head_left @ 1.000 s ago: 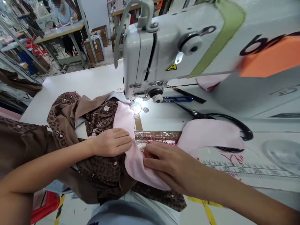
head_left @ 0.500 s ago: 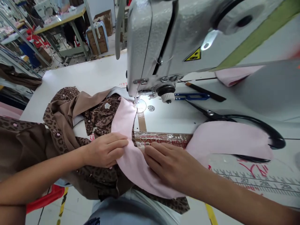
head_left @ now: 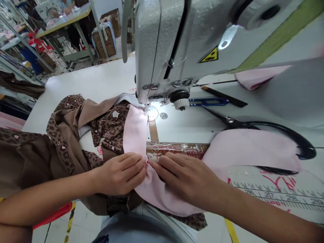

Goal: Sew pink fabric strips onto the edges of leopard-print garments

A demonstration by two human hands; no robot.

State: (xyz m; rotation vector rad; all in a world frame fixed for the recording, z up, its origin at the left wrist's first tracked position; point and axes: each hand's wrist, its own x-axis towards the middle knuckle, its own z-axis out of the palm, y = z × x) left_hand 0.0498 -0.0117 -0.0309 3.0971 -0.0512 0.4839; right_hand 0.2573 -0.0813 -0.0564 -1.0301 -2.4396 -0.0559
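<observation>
A curved strip of pink fabric (head_left: 135, 130) runs from under the presser foot (head_left: 146, 108) of the sewing machine (head_left: 162, 50) down toward my lap. My left hand (head_left: 124, 172) pinches its edge, with the fingers closed. Close beside it, my right hand (head_left: 186, 177) grips the same edge, fingertips nearly meeting the left ones. Between the two hands the fabric puckers a little. Beneath and left of the strip lies a bunched brown leopard-print garment (head_left: 108, 125) with plain brown bands. Whatever lies under the fingers is hidden.
Black scissors (head_left: 230, 121) lie right of the needle, partly under another pink piece (head_left: 249, 148). Behind them are blue thread snips (head_left: 209, 102) and a dark, thin tool (head_left: 225, 96). A printed ruler (head_left: 278, 195) marks the table's front. Another worktable (head_left: 65, 20) stands at back left.
My left hand has moved right along the strip, and my right hand slightly left, so their fingertips now almost touch. The strip's edge between needle and hands is straighter.
</observation>
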